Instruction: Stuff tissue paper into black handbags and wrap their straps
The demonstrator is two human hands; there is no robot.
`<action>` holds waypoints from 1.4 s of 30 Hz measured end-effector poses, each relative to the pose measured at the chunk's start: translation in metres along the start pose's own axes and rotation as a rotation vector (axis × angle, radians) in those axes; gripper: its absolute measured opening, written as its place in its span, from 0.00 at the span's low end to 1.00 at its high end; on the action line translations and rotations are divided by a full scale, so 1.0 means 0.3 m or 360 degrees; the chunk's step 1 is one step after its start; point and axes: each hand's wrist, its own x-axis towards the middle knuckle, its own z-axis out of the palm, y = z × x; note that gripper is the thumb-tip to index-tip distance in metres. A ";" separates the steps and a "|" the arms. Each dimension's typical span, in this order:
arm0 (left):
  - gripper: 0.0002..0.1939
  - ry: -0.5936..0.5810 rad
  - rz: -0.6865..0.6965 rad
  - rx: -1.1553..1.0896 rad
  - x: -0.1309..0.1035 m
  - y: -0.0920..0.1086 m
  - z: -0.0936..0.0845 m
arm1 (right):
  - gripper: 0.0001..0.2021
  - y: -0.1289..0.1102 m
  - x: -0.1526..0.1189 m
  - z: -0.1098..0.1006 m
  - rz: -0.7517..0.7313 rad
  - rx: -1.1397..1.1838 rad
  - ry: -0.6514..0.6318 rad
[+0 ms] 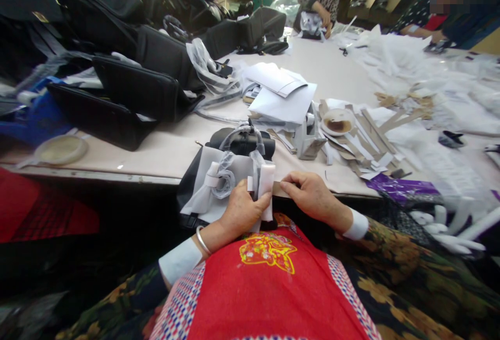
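Observation:
A small black handbag (244,143) lies at the table's front edge, its front covered by white wrapping sheet (205,173). Its handle is wound in clear plastic film, and a coiled wrapped strap (223,184) rests on top. My left hand (244,207) grips the bag's right side, thumb against a white foam piece (266,181). Between the thumb and fingers of my right hand (312,194) is a brownish-grey cardboard strip (282,189). The strip's left end reaches the foam piece; whether it goes under it is hidden.
Black bags (128,95) pile up at the left, near a round lid (61,150). White cards (281,90), cardboard scraps (375,131) and a dish of brown liquid (338,122) lie ahead. Plastic wrapping (422,69) covers the right. A co-worker (320,1) handles a wrapped bag across the table.

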 end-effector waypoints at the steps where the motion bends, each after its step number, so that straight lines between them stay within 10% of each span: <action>1: 0.12 -0.0007 0.0008 0.0014 0.000 -0.002 0.001 | 0.11 -0.006 0.000 -0.004 0.0001 -0.0024 -0.0003; 7: 0.14 -0.0057 0.0062 0.0000 0.004 -0.011 0.005 | 0.07 -0.058 0.020 -0.039 -0.0176 -0.0127 -0.0106; 13: 0.16 -0.0111 0.0111 -0.0039 0.004 -0.014 -0.001 | 0.13 -0.075 0.067 -0.102 -0.0758 -0.0174 -0.0744; 21: 0.12 -0.0060 0.0517 0.0181 0.008 -0.039 0.020 | 0.08 -0.181 0.167 -0.096 -0.1595 -0.0899 -0.0755; 27: 0.11 -0.0050 0.0514 0.0313 -0.001 -0.057 0.021 | 0.07 -0.139 0.250 -0.043 -0.1405 -0.0719 -0.1131; 36: 0.07 -0.0157 0.0347 0.0064 0.029 -0.045 0.001 | 0.08 -0.086 0.213 -0.018 -0.1080 -0.0162 -0.0858; 42: 0.04 -0.0063 0.0274 -0.0133 0.034 -0.040 0.026 | 0.05 -0.099 0.223 -0.043 -0.0929 -0.0139 -0.1040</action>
